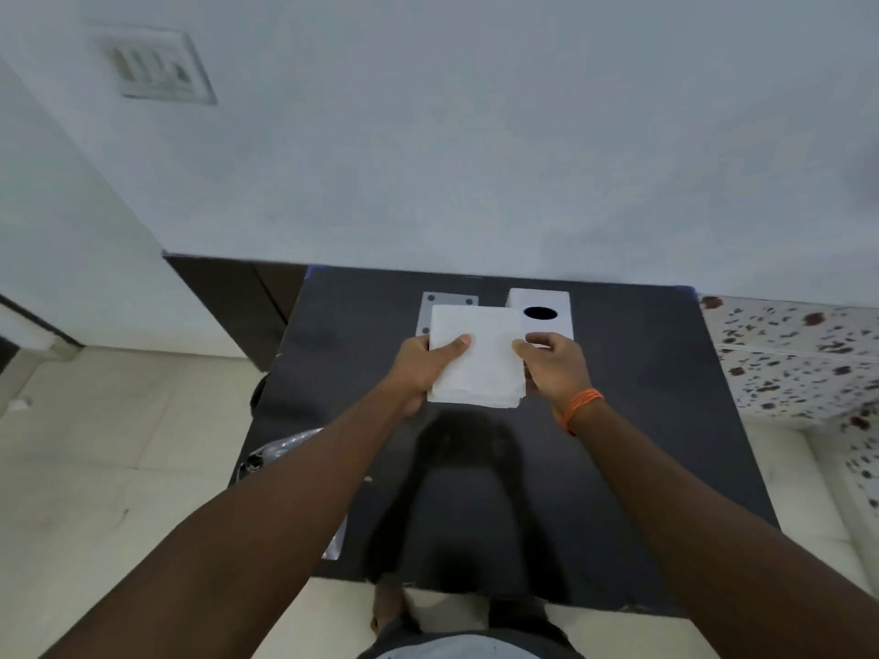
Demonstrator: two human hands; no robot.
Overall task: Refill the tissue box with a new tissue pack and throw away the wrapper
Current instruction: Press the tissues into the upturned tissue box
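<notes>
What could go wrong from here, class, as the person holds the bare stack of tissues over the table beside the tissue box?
1. The tissue stack is unwrapped and gripped only at its sides by the left hand and right hand, so loose sheets might fan out or slip.
2. The tissue box shows only a small oval hole on top; pushing tissues through there would likely crumple them.
3. The clear wrapper sits at the table's left edge and might slide off.

You hold a soft, matt paper tissue stack (475,356); the dark table (618,420) is smooth and glossy, reflecting your arms.
</notes>
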